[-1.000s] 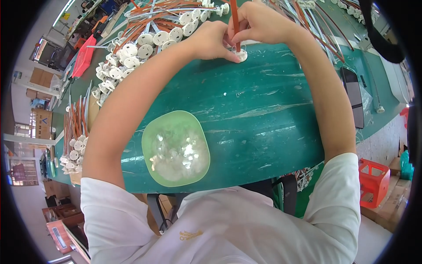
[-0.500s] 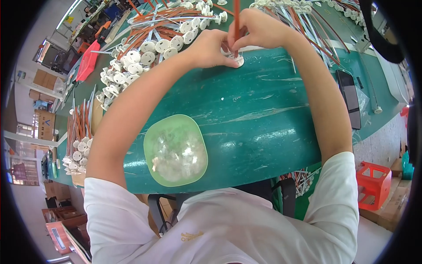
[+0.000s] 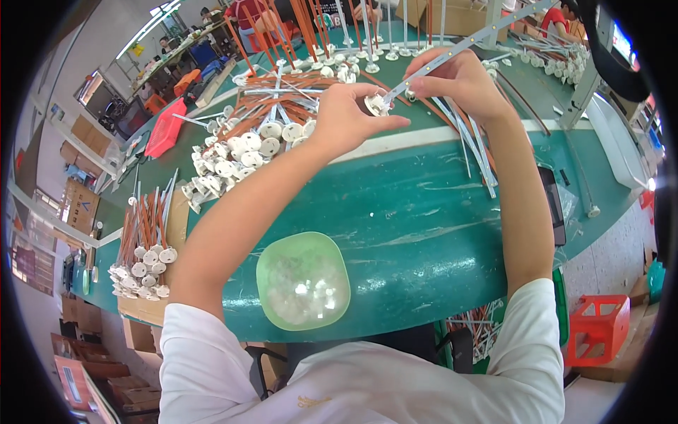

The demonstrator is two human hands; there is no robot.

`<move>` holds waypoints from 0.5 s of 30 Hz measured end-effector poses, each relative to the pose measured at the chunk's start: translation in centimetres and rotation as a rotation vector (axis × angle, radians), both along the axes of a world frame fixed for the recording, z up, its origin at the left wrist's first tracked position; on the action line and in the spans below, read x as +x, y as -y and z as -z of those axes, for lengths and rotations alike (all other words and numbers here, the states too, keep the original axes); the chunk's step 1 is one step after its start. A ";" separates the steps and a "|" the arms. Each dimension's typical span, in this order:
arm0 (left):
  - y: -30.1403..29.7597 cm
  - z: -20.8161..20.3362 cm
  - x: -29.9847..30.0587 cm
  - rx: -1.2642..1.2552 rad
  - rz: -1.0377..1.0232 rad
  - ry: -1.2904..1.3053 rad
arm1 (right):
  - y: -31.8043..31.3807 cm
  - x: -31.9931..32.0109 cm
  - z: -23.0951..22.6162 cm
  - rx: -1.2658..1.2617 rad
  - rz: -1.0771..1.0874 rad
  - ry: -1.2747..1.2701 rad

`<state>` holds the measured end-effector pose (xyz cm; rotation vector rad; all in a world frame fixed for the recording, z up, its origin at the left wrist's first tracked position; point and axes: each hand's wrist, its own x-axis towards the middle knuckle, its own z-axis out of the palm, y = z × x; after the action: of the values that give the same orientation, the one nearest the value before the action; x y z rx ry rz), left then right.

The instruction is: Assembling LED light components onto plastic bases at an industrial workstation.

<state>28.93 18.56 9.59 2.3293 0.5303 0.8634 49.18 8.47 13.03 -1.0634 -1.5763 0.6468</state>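
My right hand point(image 3: 459, 85) pinches a long, narrow light strip point(image 3: 487, 32), whose pale face carries a row of small dots. The strip slants up to the right, and its lower end meets a round white base point(image 3: 378, 105). Around that base my left hand point(image 3: 346, 119) is spread, thumb and forefinger apart; whether a finger touches it from behind I cannot tell. A heap of brown and pale strips with white round bases point(image 3: 247, 148) lies left of my left hand. More loose strips point(image 3: 477, 152) lie below my right wrist.
A green bowl point(image 3: 267, 283) of small clear pieces stands on the green table point(image 3: 424, 283) near its front edge. Several strips stand upright on white bases point(image 3: 372, 68) at the back. A red basket point(image 3: 167, 131) is at left, a dark flat device point(image 3: 558, 212) at right.
The strip has gone from upright to slanting right, its dotted pale face now showing. My left hand has opened from its grip near the base. The whole view has shifted, showing more of the far table.
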 end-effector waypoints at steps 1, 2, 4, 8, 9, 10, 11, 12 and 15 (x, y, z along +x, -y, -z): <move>0.0 -0.2 -0.1 -0.014 -0.023 0.032 | -0.1 0.0 -0.1 0.008 -0.004 0.008; 0.3 -1.1 -0.4 -0.049 -0.066 -0.109 | 0.0 -0.2 -0.2 -0.013 0.056 -0.025; 0.2 -1.0 -1.1 0.044 -0.066 0.004 | -0.3 -0.5 -0.1 -0.025 0.094 -0.088; 2.0 -3.8 -6.4 0.393 -0.125 0.071 | -1.0 -0.4 0.1 -0.018 0.138 -0.160; 3.4 -4.9 -8.5 0.409 -0.110 0.062 | -1.3 -0.1 0.4 -0.020 0.142 -0.155; 4.9 -5.1 -10.4 0.414 -0.069 0.068 | -1.2 0.8 1.1 -0.042 0.178 -0.198; 6.2 -5.2 -12.8 0.471 -0.063 0.020 | -1.2 1.7 1.4 -0.056 0.199 -0.245; 7.8 -5.3 -15.4 0.536 -0.064 -0.028 | -1.1 2.0 1.4 -0.052 0.255 -0.300; 12.2 -4.0 -22.5 0.543 -0.024 -0.178 | -2.4 3.9 2.4 -0.043 0.345 -0.284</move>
<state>6.38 6.34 13.62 2.9183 0.4344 0.8996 53.11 10.85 10.66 -1.1840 -1.1067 0.5681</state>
